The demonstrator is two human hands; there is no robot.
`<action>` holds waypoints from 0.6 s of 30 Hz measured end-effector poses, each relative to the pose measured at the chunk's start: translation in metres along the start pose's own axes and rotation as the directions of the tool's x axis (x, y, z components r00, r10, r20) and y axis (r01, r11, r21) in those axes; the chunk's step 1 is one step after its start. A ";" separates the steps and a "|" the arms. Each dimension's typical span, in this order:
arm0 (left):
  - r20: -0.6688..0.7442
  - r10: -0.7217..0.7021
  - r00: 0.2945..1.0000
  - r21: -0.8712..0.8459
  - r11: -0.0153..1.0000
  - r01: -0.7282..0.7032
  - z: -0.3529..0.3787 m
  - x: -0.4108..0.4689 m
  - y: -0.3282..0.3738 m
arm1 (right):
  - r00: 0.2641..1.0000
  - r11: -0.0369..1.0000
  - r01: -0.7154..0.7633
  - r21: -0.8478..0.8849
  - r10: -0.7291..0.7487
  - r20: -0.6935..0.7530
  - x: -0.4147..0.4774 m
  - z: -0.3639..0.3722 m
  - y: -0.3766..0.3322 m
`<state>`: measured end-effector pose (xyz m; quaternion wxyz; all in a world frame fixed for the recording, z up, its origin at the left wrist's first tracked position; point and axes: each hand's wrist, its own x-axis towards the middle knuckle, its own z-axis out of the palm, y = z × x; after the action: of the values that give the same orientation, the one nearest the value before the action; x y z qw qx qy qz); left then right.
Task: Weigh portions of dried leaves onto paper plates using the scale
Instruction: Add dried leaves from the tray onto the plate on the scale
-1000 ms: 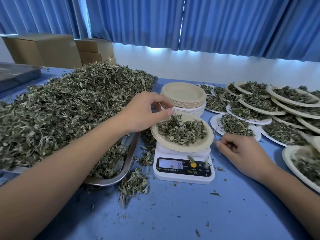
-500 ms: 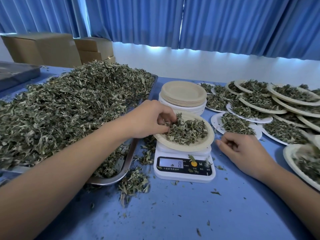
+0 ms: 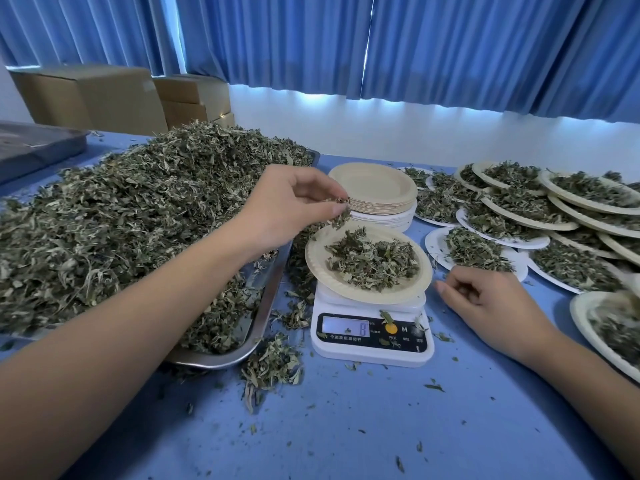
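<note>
A white digital scale (image 3: 372,341) stands on the blue table, its display lit. On it sits a tan paper plate (image 3: 318,261) holding a portion of dried leaves (image 3: 374,259). My left hand (image 3: 294,206) hovers just above the plate's left rim and pinches a small tuft of dried leaves (image 3: 341,216) between thumb and fingers. My right hand (image 3: 491,303) rests on the table to the right of the scale, fingers loosely curled, holding nothing. A big heap of dried leaves (image 3: 131,216) fills a metal tray (image 3: 266,303) on the left.
A stack of unused paper plates (image 3: 375,192) stands behind the scale. Several filled plates (image 3: 519,216) overlap at the right, one (image 3: 585,320) near my right forearm. Loose leaves (image 3: 273,368) lie scattered by the tray. Cardboard boxes (image 3: 104,95) and blue curtains stand behind.
My left hand dipped into the plate's leaves, then rose up and left with a small pinch of them. The right hand stayed put.
</note>
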<state>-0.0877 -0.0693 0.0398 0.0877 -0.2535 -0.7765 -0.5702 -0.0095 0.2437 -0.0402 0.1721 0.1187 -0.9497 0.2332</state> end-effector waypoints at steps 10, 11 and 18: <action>-0.203 -0.286 0.937 0.717 0.608 0.341 -0.038 0.014 -0.035 | 1.000 1.000 0.012 0.004 -0.012 -0.003 0.000 0.000 0.000; -0.121 -0.416 0.901 0.790 0.509 0.341 -0.036 0.012 -0.037 | 1.000 1.000 0.015 0.005 -0.015 -0.002 0.000 0.000 0.001; -0.106 -0.163 0.981 0.765 0.617 0.186 -0.024 0.010 -0.030 | 1.000 1.000 0.023 -0.002 -0.023 -0.004 0.001 0.001 0.004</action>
<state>-0.1142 -0.0951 0.0269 0.1419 -0.1077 -0.9648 -0.1933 -0.0115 0.2465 -0.0419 0.1770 0.1291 -0.9481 0.2305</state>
